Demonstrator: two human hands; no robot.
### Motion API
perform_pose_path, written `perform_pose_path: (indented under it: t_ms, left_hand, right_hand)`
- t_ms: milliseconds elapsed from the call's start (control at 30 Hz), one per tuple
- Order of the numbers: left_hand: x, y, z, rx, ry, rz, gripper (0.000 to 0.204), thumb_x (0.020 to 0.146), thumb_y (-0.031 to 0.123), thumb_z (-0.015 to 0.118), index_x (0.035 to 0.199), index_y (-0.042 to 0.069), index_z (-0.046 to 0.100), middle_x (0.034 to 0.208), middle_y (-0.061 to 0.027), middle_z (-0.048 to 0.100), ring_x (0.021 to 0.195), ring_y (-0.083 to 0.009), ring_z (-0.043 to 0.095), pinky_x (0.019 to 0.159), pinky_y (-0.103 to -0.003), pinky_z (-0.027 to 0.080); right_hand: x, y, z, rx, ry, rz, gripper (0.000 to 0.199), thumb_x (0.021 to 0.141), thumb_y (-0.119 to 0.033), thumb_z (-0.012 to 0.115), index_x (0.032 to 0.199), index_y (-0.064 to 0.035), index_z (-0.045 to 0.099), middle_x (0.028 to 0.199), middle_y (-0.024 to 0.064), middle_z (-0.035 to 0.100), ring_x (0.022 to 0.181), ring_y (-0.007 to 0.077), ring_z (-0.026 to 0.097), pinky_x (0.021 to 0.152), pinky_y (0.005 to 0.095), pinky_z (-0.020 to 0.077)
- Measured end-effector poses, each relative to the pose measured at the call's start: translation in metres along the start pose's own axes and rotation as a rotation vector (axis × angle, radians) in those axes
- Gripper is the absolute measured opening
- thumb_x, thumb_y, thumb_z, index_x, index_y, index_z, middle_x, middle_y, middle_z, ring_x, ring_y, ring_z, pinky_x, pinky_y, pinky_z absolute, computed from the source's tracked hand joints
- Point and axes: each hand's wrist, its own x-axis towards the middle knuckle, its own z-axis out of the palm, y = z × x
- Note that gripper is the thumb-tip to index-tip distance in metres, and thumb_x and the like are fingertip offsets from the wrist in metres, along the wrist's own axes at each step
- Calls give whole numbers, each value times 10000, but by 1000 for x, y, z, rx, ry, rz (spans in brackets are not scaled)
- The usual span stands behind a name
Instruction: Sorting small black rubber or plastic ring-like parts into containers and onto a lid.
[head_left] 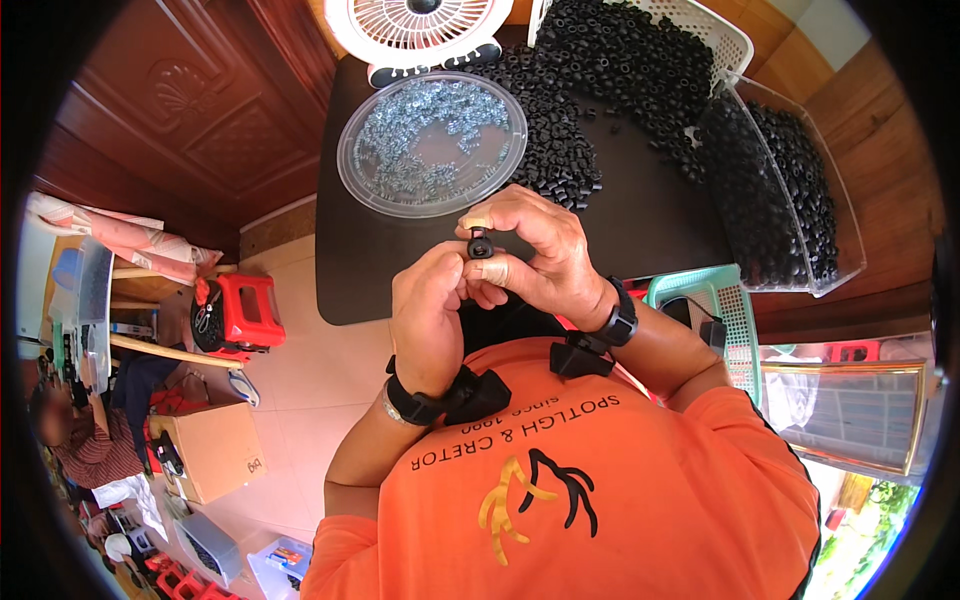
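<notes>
Between my hands, in front of my chest and over the near edge of the dark table (650,215), is a small black plastic cord lock (480,246) with a round hole. My right hand (540,245) pinches it between thumb and forefinger, both wrapped in pale tape. My left hand (430,305) is closed against it from the left, its fingertips partly hidden. Just beyond, a round clear tray (352,190) holds many tiny metal springs (400,125). Loose black plastic pieces (560,150) are heaped on the table beside it.
A white basket (735,45) and a clear bin (845,235), both full of black pieces, stand at the far right. A white fan (420,15) is behind the tray. A green basket (740,340) sits by my right elbow. Left are a red stool (250,310), a cardboard box (215,450) and another person (95,450).
</notes>
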Motion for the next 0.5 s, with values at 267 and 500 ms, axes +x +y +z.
perform_pose_path:
  t_ms: [267, 500]
  left_hand:
    - [2, -4, 7, -110, 58, 52, 352, 966, 224, 405, 978, -70, 597, 826, -80, 593, 717, -129, 542, 663, -269, 429]
    - [2, -6, 11, -173, 98, 36, 312, 969, 179, 375, 1038, -53, 572, 915, -54, 566, 807, -103, 509, 710, -242, 382]
  right_hand:
    - [3, -1, 7, -145, 10, -161, 361, 701, -182, 799, 974, -44, 609, 911, 77, 667, 800, 251, 638, 710, 351, 516]
    - [2, 0, 8, -250, 28, -211, 381, 677, -172, 804, 984, -50, 615, 939, 83, 673, 805, 261, 649, 704, 333, 524]
